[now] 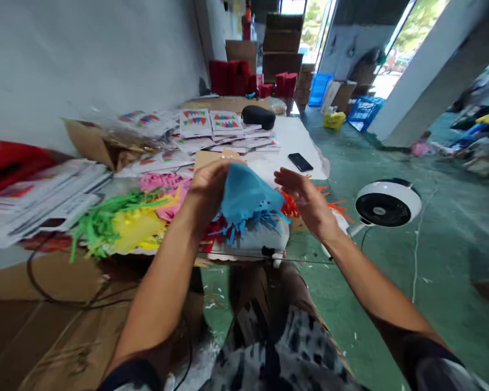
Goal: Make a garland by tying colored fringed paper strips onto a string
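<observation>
A sheet of blue fringed material (248, 190), perhaps paper or cloth, hangs over the front of the table with its cut strips downward. My left hand (207, 187) is closed on its upper left corner. To the right of the sheet, my right hand (307, 203) is open, fingers stretched toward it and apart from it. Orange fringed strips (290, 204) show behind my right hand. Left of my left wrist lie yellow (140, 227), green (101, 220) and pink (163, 184) fringed pieces in a heap.
Printed packets (195, 124) cover the table's back part, near a black case (258, 117). A phone (300, 162) lies at the right edge. A white and black fan (388, 203) stands to the right. Cardboard boxes (283, 41) and red bundles (230, 77) are farther back.
</observation>
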The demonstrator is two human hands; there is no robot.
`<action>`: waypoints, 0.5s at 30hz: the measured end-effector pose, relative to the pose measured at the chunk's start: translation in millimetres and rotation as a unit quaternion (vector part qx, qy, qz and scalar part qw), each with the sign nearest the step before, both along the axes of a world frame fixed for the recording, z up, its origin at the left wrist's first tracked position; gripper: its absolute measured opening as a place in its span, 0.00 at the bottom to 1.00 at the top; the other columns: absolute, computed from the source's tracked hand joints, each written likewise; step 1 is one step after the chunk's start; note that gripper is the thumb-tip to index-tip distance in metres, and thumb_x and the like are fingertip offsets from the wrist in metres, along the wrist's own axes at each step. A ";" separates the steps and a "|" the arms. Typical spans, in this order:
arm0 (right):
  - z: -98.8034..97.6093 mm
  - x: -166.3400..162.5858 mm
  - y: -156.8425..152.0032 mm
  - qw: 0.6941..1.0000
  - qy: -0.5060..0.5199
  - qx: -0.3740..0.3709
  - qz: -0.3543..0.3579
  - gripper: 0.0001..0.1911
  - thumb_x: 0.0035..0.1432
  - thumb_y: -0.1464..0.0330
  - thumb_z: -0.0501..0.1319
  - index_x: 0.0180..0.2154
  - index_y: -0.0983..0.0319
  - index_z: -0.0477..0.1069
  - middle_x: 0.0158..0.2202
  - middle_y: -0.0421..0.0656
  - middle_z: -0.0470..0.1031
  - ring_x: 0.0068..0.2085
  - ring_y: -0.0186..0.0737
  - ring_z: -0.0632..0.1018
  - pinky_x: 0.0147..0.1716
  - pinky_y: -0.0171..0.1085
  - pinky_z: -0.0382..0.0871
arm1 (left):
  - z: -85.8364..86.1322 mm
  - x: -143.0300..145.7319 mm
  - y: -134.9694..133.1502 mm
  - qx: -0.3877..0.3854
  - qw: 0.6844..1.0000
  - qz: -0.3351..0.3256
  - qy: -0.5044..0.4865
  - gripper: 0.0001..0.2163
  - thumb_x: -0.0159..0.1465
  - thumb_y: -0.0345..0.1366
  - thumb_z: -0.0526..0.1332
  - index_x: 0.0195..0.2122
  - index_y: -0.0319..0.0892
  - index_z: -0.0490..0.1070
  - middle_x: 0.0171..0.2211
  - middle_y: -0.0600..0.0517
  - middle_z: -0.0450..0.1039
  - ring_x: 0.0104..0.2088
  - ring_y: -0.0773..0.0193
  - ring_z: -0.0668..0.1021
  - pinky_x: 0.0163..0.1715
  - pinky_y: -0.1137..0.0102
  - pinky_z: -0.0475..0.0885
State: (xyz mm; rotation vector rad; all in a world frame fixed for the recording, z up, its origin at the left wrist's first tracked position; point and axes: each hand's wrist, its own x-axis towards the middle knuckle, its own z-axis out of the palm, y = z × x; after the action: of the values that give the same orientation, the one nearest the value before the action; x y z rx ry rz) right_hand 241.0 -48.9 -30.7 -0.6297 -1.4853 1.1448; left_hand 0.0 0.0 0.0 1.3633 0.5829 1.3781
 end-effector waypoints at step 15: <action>-49.9 32.5 -69.9 0.970 -0.071 -0.230 0.042 0.16 0.60 0.56 0.70 0.44 0.58 0.78 0.38 0.41 0.79 0.35 0.36 0.78 0.36 0.36 0.74 | -48.3 33.9 -42.4 -0.005 0.949 -0.305 0.081 0.10 0.65 0.38 0.65 0.43 0.45 0.85 0.58 0.41 0.75 0.55 0.49 0.80 0.44 0.62 0.80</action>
State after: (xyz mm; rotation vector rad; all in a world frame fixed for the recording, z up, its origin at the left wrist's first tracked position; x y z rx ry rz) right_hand 273.5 -118.7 -80.5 -0.9882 -1.3807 1.5564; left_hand 33.9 -42.4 -48.3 1.4929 0.2336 0.7644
